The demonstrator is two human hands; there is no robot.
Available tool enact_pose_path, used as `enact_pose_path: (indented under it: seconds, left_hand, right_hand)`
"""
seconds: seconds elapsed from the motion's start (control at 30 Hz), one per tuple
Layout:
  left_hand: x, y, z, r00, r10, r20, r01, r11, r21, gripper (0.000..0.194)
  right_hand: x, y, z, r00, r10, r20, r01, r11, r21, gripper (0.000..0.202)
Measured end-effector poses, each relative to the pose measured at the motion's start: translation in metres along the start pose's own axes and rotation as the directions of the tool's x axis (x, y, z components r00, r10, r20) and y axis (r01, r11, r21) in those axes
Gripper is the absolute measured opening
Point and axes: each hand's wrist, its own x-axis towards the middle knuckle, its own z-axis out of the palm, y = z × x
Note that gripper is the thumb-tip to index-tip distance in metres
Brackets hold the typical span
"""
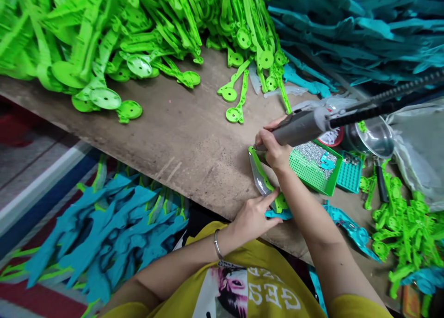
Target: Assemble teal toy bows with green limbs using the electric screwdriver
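Note:
My right hand [276, 150] is wrapped round a grey power screwdriver [301, 127], tilted, its tip hidden behind my fingers. The tool leans over a long plastic assembly lying on the table, with a bright green strip [261, 166] along it and a clear curved piece [258, 175] at its side. A blue plastic piece [285, 214] shows at its near end. My left hand [252, 216] holds that near end between forefinger and thumb, the forefinger pressing on the green strip. Just right of my right hand stands a green tray of small silvery screws [310, 167].
Green plastic parts [166, 21] are heaped along the back, blue shells [360, 26] at back right. A teal basket [348, 172], a metal pan [373, 135] and loose green parts [398, 216] lie right. Blue-and-green pieces [114, 225] sit below the table's left edge.

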Motion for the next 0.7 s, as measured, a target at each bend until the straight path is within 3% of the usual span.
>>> enact_pose_path:
  seconds: [0.17, 0.27, 0.4, 0.53, 0.6, 0.7]
  left_hand:
    - [0.000, 0.001, -0.001, 1.000, 0.009, 0.003, -0.009, 1.000, -0.001, 0.085]
    - [0.001, 0.001, 0.000, 1.000, -0.005, 0.000, 0.005, 1.000, 0.012, 0.082]
    - [0.001, -0.004, 0.002, 1.000, -0.022, -0.020, 0.023, 0.995, 0.097, 0.081]
    - [-0.005, -0.007, -0.005, 0.994, 0.109, -0.008, -0.104, 0.967, 0.233, 0.082]
    - [-0.008, -0.002, -0.014, 0.981, 0.195, -0.001, -0.179, 0.900, 0.398, 0.083]
    - [-0.002, 0.011, -0.028, 0.953, 0.303, 0.010, -0.234, 0.715, 0.658, 0.078]
  right_hand:
    - [0.016, -0.006, 0.001, 0.960, 0.031, 0.278, -0.010, 0.997, -0.079, 0.023]
    - [0.019, -0.007, 0.003, 0.936, 0.018, 0.351, 0.005, 0.998, -0.064, 0.026]
    - [0.005, -0.020, -0.006, 0.979, 0.020, 0.202, -0.019, 1.000, -0.010, 0.035]
    - [-0.024, -0.053, -0.042, 0.999, 0.050, 0.004, -0.050, 0.997, -0.063, 0.042]
    - [-0.043, -0.068, -0.066, 0.995, 0.076, -0.071, -0.083, 0.991, -0.107, 0.046]
    - [-0.067, -0.076, -0.097, 0.982, 0.066, -0.175, -0.090, 0.987, -0.134, 0.053]
